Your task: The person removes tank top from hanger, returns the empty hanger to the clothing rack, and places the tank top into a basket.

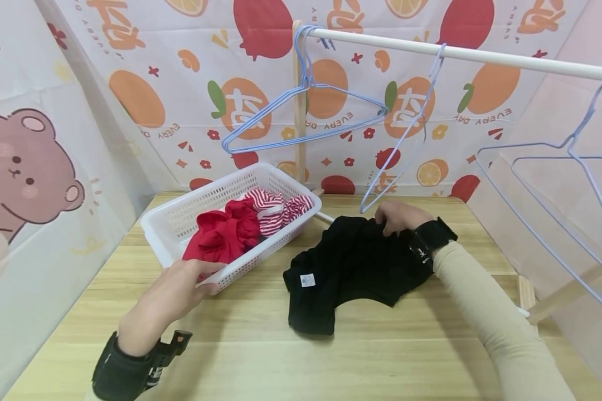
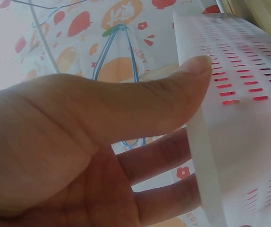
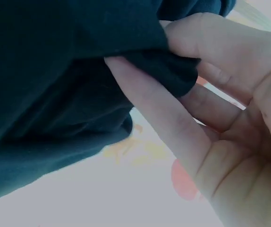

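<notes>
My left hand (image 1: 170, 294) grips the near corner of a white plastic basket (image 1: 268, 253), thumb on the outer wall and fingers over the rim in the left wrist view. Inside the basket lie a red garment (image 1: 226, 231) and a red-and-white striped cloth (image 1: 273, 211). A black garment (image 1: 346, 256) is spread on the table right of the basket, a white label (image 1: 307, 280) showing on it. My right hand (image 1: 403, 216) pinches its far edge; in the right wrist view the dark cloth (image 3: 79, 94) sits between thumb and fingers, some fingertips hidden by a fold.
A white rail (image 1: 471, 54) crosses above the wooden table (image 1: 261, 362). Blue hangers (image 1: 276, 147) hang at its left, one hanger (image 1: 406, 131) turned edge-on hangs just above my right hand, and further hangers (image 1: 522, 145) hang at the right. A printed curtain stands behind.
</notes>
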A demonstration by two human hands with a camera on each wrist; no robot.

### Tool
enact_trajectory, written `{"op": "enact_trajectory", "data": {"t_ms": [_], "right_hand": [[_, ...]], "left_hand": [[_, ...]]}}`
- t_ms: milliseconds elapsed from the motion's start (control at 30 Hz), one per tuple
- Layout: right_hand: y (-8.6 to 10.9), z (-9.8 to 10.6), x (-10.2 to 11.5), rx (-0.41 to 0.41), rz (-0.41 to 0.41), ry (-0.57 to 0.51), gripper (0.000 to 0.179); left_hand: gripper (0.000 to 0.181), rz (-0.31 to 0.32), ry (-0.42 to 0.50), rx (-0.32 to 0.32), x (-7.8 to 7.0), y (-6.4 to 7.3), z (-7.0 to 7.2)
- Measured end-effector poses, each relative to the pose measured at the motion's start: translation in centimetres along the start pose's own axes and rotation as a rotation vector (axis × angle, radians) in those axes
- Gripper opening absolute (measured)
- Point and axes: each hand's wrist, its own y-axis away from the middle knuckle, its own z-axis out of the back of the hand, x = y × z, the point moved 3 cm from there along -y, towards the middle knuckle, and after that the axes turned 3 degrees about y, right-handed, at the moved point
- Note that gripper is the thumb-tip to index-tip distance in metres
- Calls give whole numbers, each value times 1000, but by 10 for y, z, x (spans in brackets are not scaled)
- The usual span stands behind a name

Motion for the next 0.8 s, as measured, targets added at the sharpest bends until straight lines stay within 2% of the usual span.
{"op": "enact_trajectory", "data": {"t_ms": [200,300,433,567,800], "right_hand": [[6,14,7,-66,53,2,17],[8,17,8,-90,86,-44,12],[9,18,9,-110,104,-136,20],[11,20,10,-140,104,-183,29],[13,24,15,-188,126,-187,21]], "left_hand": [[46,6,2,6,1,-1,0],[46,15,6,14,1,-1,0],[47,26,8,22,1,-1,-1],[48,32,8,28,1,-2,-1],[47,28,9,27,1,-2,-1]]}}
